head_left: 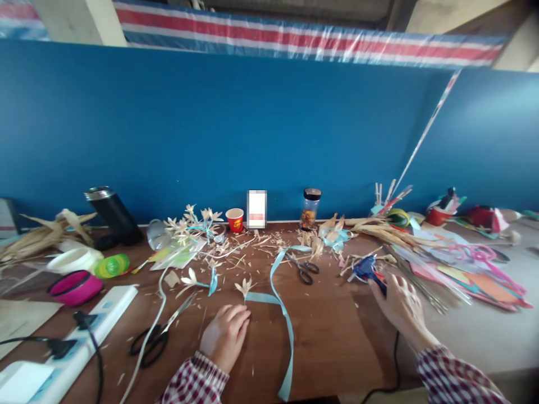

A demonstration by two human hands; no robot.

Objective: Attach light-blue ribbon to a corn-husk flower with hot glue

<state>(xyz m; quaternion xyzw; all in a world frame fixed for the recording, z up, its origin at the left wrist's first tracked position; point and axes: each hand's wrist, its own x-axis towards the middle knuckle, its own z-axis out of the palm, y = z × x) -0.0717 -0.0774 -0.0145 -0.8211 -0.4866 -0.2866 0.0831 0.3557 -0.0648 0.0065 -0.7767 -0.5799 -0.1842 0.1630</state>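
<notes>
My left hand (225,335) is closed low at the front, its fingertips pinching the stem of a small pale dried-husk flower (245,287). From that stem a light blue ribbon (287,331) runs right, then loops up and down across the table. At the right, my right hand (402,303) is wrapped around the handle of a blue glue gun (365,268) whose black cord trails to the front edge. Another husk flower with a blue-wrapped stem (213,280) lies behind my left hand. Black-handled scissors (154,342) rest left of it, and a second pair of scissors (307,272) lies beyond the ribbon.
Husk scraps litter the brown table (332,336). A white power strip (113,306) with plugs stands at left near a black flask (115,216). A red paper cup (234,220) and a lidded jar (310,210) stand along the blue partition (269,129). Coloured sheets (484,286) lie right.
</notes>
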